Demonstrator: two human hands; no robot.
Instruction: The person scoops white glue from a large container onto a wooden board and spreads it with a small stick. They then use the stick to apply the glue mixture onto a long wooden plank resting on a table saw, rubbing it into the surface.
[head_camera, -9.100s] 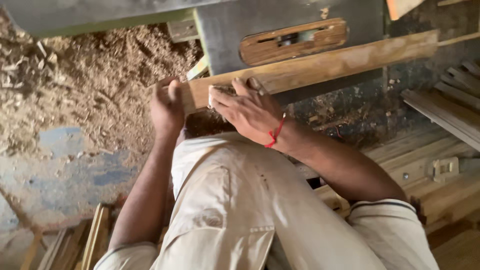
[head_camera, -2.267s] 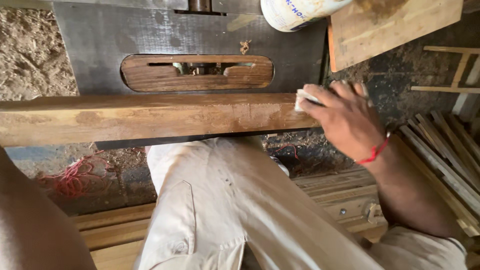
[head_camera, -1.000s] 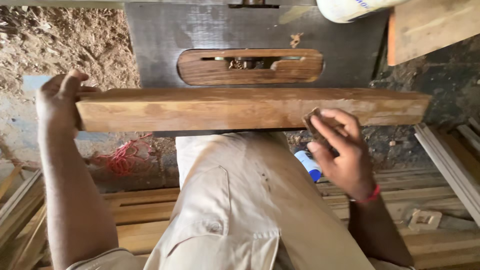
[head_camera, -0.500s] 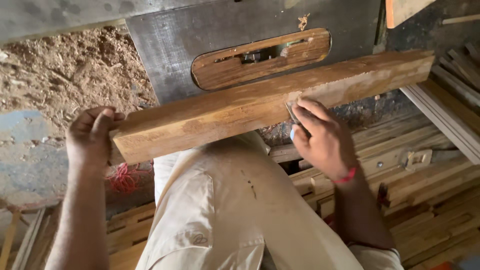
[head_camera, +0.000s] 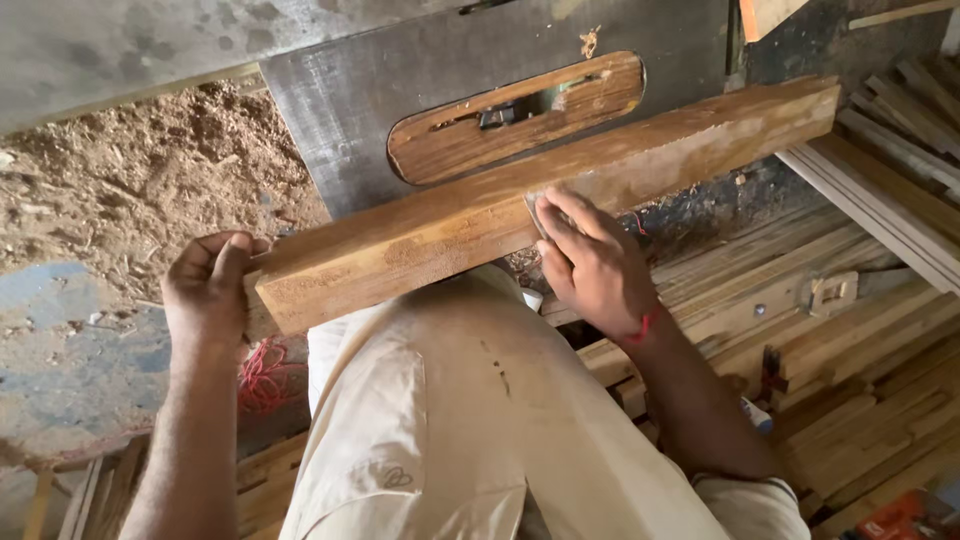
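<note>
We steady a long wooden beam (head_camera: 540, 195) with both hands; it lies slanted across the near edge of the dark metal worktop (head_camera: 400, 90), its far end higher and to the right, its near end jutting out over our lap. Our left hand (head_camera: 210, 290) wraps the low left end of the beam, fingers (head_camera: 232, 265) curled over the end face and closed on the wood. Our right hand (head_camera: 595, 265) lies near the middle of the beam's near side, fingers (head_camera: 565, 215) pressed flat on a small sanding pad (head_camera: 537, 208) (only a thin edge of it shows under the fingertips), which sits against the wood. A red thread (head_camera: 640, 327) circles that wrist.

Behind the beam, set into the worktop, is an oval wooden insert (head_camera: 515, 115) with a slot along it; we cannot tell what lies inside the slot. Left of the worktop the ground is heaped with sawdust (head_camera: 130, 190). A tangle of red cord (head_camera: 262, 375) lies on the floor just beside our left forearm. To the right and below the beam, stacked wooden slats (head_camera: 850, 330) cover the floor. Our beige trousers (head_camera: 450, 420) fill the lower middle of the view.
</note>
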